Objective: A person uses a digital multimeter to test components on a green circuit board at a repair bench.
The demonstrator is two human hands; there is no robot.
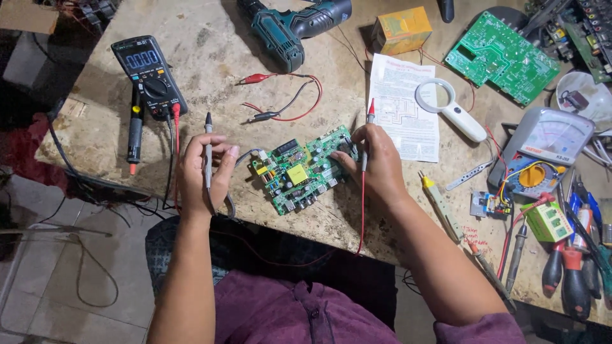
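A small green circuit board (299, 171) with a yellow component lies near the front edge of the worn workbench (210, 57). My left hand (203, 175) holds a black test probe (208, 150) upright, just left of the board. My right hand (373, 162) grips a red test probe (368, 130), fingertips resting on the board's right end. The probe leads run to a black digital multimeter (148, 73) with a lit screen at the back left.
A teal cordless drill (294, 27), clip leads (280, 95), a paper schematic (403, 105), a magnifier (446, 105), a larger green board (500, 57), an analogue meter (549, 143), and screwdrivers (574, 267) crowd the bench's back and right. A soldering iron (134, 134) lies left.
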